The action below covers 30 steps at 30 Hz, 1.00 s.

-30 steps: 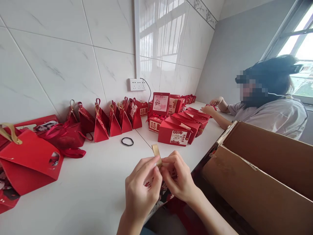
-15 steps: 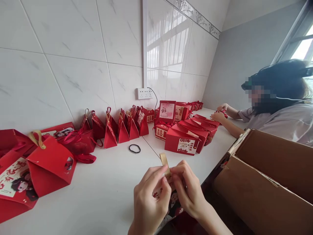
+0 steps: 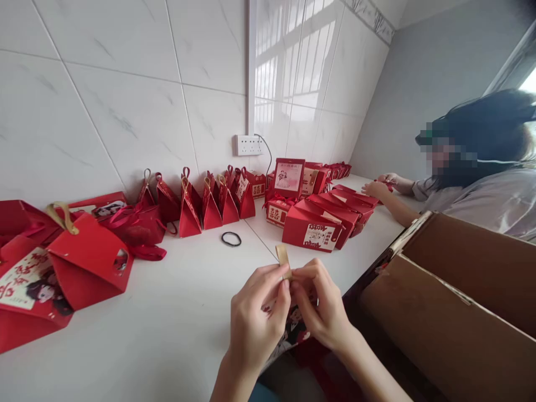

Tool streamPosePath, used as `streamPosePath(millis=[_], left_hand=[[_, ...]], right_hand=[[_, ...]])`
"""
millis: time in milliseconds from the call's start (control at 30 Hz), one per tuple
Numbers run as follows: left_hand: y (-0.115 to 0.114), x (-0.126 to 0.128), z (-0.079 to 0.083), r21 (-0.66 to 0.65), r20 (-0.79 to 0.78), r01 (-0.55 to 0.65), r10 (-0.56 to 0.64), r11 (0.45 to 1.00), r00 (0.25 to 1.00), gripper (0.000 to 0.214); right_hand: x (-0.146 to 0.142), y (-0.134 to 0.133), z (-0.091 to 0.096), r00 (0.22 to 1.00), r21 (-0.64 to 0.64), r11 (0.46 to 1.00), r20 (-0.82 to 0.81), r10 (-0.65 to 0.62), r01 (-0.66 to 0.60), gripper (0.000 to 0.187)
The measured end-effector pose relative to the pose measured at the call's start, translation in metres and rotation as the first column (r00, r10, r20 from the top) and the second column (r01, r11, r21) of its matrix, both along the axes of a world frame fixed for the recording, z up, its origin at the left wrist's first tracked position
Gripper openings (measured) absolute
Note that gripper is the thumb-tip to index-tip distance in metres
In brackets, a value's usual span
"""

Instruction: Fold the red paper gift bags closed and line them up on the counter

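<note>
At the near edge of the white table, my left hand (image 3: 260, 304) and my right hand (image 3: 319, 304) meet with their fingertips pinched together. Between them a gold ribbon loop (image 3: 283, 262) stands up from the top of a printed red gift box (image 3: 295, 324). Both hands cover much of that box, so its full shape is hidden. My left fingers press on the ribbon's left side at its base. My right thumb and forefinger close on the same spot from the right. Past my fingers lies a black elastic band (image 3: 231, 239).
Red tent-shaped boxes (image 3: 191, 215) line the wall, with larger red boxes (image 3: 94, 262) at left. More red boxes (image 3: 310, 226) stand beyond my hands. Brown cardboard box (image 3: 444, 296) at right. A co-worker (image 3: 481, 151) handles something red. A power socket (image 3: 249, 146) is on the wall.
The view has tilted down slightly, so the wall and boxes sit higher in the picture. My hands stay pinched at the ribbon's base, and more of the box's printed front shows.
</note>
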<state>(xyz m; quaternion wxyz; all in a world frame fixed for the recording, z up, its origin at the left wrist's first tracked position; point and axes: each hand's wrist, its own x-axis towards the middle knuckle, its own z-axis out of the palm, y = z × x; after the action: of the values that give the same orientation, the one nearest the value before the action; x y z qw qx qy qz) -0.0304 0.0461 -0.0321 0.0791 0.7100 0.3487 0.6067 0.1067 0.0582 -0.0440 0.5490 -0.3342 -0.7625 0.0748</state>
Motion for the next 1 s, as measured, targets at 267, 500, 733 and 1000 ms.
streamPosePath(millis=[267, 500, 733, 1000], left_hand=[[0.0034, 0.0035, -0.0010, 0.036, 0.026, -0.050, 0.049, 0.998, 0.998, 0.021], [0.0035, 0.0020, -0.0019, 0.078, -0.016, -0.052, 0.053, 0.996, 0.998, 0.028], [0.0020, -0.0021, -0.0038, 0.057, -0.015, -0.003, 0.004, 0.998, 1.000, 0.034], [0.0035, -0.0029, -0.0016, 0.044, -0.025, 0.031, -0.030, 0.999, 0.999, 0.038]], right_hand=[[-0.0001, -0.0001, 0.0043, 1.000, 0.016, 1.000, 0.012, -0.025, 0.024, 0.020], [-0.0019, 0.0021, 0.0071, 0.999, 0.049, 0.998, 0.019, -0.033, 0.032, 0.020], [-0.0030, 0.0010, 0.0064, 1.000, 0.038, 0.999, -0.022, -0.014, 0.015, 0.018], [-0.0038, 0.0018, 0.0080, 0.999, 0.031, 1.000, -0.045, -0.002, 0.004, 0.017]])
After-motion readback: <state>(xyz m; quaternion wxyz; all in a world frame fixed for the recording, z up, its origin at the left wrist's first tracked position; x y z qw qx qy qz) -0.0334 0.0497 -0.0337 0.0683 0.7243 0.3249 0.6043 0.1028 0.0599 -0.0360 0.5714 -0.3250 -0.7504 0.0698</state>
